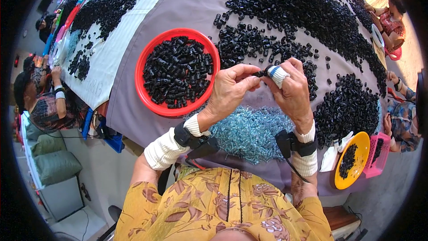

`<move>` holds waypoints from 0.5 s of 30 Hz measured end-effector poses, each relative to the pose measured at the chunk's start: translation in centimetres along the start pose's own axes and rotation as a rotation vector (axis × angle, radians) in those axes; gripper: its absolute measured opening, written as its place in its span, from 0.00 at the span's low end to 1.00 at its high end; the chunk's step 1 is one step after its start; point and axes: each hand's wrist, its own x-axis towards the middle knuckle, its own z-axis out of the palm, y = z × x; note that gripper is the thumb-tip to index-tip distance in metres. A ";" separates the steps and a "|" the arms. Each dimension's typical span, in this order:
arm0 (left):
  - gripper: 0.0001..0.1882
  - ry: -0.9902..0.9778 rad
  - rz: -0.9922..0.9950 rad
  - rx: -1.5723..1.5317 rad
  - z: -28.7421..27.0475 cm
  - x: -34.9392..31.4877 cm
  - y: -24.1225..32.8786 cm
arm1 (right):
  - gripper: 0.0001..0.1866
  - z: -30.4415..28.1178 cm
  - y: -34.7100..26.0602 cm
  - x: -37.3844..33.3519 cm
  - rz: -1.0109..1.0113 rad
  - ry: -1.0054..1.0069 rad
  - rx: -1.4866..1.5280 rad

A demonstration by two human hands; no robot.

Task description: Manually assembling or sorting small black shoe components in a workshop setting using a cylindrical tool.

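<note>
My left hand and my right hand meet in front of me, over the table. Thumb and fingers of both pinch a small black plastic part between them; the fingertips cover much of it. A white and blue knitted cover wraps a finger of my right hand. Below the hands lies a heap of small shiny light-blue pieces. Beside my left hand stands a round red basin filled with black cylindrical parts.
Loose black parts spread over the grey tablecloth, with another heap to the right. At the right edge are a yellow plate and a pink basket. Other people sit along both sides, one person at the left.
</note>
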 end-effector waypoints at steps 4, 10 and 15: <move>0.11 0.005 0.043 0.077 0.1 -0.1 -0.1 | 0.06 -0.2 -0.1 0.1 0.005 -0.027 0.036; 0.12 0.003 0.054 0.058 0.0 -0.2 -0.6 | 0.06 -0.2 -0.1 0.0 0.028 -0.064 -0.005; 0.12 -0.004 0.042 0.042 0.0 0.0 -0.9 | 0.05 0.1 0.0 -0.1 0.033 -0.057 -0.059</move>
